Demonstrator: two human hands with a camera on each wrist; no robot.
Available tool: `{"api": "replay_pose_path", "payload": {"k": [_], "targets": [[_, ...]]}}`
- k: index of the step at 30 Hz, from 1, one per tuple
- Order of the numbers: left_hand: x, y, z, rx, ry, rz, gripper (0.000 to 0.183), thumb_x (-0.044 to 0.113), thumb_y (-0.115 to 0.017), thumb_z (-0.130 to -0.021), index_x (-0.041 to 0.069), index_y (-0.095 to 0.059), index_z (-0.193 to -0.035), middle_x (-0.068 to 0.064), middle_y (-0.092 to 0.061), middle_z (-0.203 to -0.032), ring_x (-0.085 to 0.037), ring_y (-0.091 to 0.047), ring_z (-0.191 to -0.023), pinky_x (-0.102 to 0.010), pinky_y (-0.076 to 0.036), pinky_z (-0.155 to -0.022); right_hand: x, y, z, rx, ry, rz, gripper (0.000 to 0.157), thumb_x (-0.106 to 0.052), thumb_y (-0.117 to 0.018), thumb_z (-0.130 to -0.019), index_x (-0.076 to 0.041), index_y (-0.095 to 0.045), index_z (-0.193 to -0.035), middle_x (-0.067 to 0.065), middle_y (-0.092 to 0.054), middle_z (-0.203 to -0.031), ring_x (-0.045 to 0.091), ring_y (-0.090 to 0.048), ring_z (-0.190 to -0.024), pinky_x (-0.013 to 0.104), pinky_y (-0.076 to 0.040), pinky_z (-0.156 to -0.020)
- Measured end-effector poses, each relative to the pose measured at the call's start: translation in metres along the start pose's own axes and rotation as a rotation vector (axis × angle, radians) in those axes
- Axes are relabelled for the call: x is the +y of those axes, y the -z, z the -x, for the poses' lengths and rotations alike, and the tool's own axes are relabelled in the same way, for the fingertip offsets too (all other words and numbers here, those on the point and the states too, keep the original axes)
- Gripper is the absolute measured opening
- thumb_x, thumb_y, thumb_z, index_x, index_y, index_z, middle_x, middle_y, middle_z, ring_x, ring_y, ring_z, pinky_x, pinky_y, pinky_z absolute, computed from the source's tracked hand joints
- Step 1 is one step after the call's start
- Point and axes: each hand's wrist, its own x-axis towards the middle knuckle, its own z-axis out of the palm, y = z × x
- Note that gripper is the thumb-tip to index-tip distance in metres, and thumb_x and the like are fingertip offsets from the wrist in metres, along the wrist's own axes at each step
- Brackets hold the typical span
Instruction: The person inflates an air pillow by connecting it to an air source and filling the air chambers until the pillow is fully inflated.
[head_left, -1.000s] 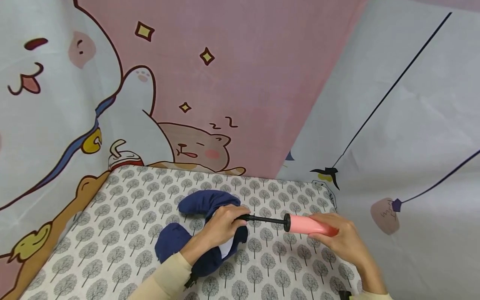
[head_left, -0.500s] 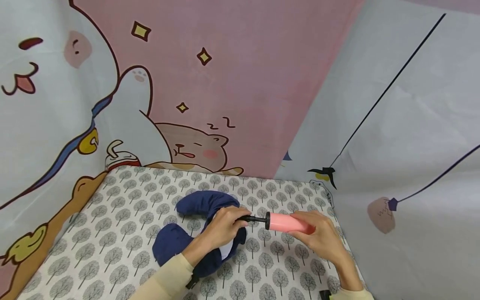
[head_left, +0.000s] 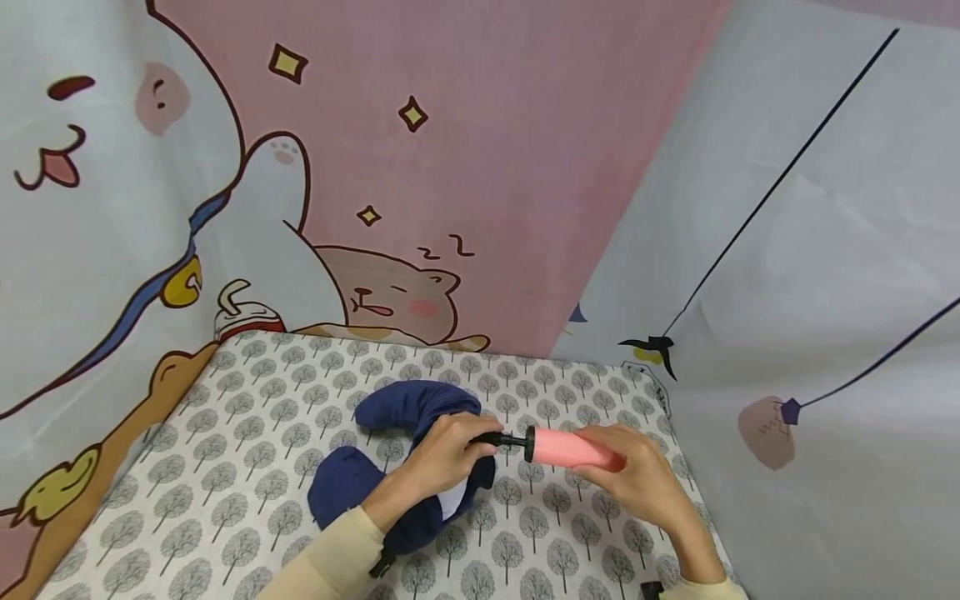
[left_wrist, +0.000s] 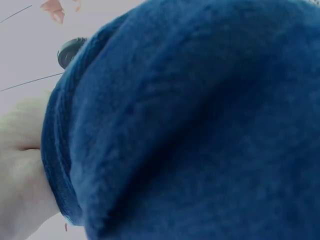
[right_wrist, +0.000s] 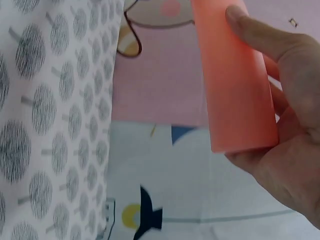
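Note:
A navy U-shaped neck pillow [head_left: 412, 404] lies on the table, with a white patch [head_left: 452, 498] showing on its near side. Over it, my left hand [head_left: 442, 454] grips the black end of a hand pump. The pump's pink barrel [head_left: 570, 449] is in my right hand [head_left: 637, 471], to the right of the pillow. Only a short piece of black rod [head_left: 516, 440] shows between the barrel and the left hand. In the right wrist view, thumb and fingers wrap the pink barrel [right_wrist: 237, 90]. Blue fabric [left_wrist: 200, 120] fills most of the left wrist view, hiding the left fingers.
The tabletop is covered by a cloth [head_left: 247, 467] printed with grey trees. Behind it hangs a pink and white cartoon curtain [head_left: 525, 167], and a pale curtain [head_left: 847, 333] stands along the right. A black strap end [head_left: 382, 563] lies below the pillow.
My right hand has moved left with the pink barrel, and the rod between the hands has become much shorter. The left hand and pillow have stayed put.

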Motion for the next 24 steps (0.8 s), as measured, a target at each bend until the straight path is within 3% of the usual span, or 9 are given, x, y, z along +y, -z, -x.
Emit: {"api": "replay_pose_path", "payload": {"k": [8,17,21,24], "targets": [[0.004,0.000,0.000,-0.024,0.022,0.014,0.034,0.010,-0.080,-0.104,0.006,-0.080,-0.137,-0.016,-0.082,-0.137,-0.027,-0.081,-0.112,-0.029,-0.065,-0.086,0.029,0.030,0.021,-0.002,-0.076,-0.008,0.061,-0.019,-0.108,-0.074,-0.026,-0.086,-0.130,-0.005,-0.086,-0.126,0.003,-0.074,-0.114,0.012,-0.050,-0.100],[-0.001,0.000,0.001,-0.012,0.015,0.005,0.033,0.013,-0.079,-0.105,0.007,-0.080,-0.137,-0.011,-0.084,-0.132,-0.025,-0.081,-0.112,-0.032,-0.066,-0.092,0.051,0.062,0.037,-0.037,-0.226,-0.013,0.056,-0.028,-0.106,-0.079,-0.029,-0.085,-0.131,0.005,-0.085,-0.130,-0.014,-0.063,-0.114,0.017,-0.056,-0.090],[0.001,0.000,0.001,-0.023,0.027,0.019,0.033,0.010,-0.079,-0.105,0.007,-0.080,-0.138,-0.012,-0.083,-0.133,-0.025,-0.081,-0.113,-0.033,-0.066,-0.091,0.049,0.057,0.034,-0.062,-0.229,-0.009,0.055,-0.033,-0.106,-0.080,-0.031,-0.085,-0.131,0.000,-0.085,-0.129,-0.009,-0.066,-0.112,0.022,-0.057,-0.090],[0.002,-0.001,0.000,-0.039,0.019,0.018,0.033,0.009,-0.078,-0.105,0.006,-0.080,-0.138,-0.013,-0.083,-0.134,-0.027,-0.081,-0.116,-0.036,-0.067,-0.094,0.039,0.039,0.026,-0.064,-0.170,-0.035,0.056,-0.030,-0.106,-0.079,-0.024,-0.085,-0.131,-0.001,-0.085,-0.127,0.000,-0.071,-0.110,0.024,-0.059,-0.090]]}}
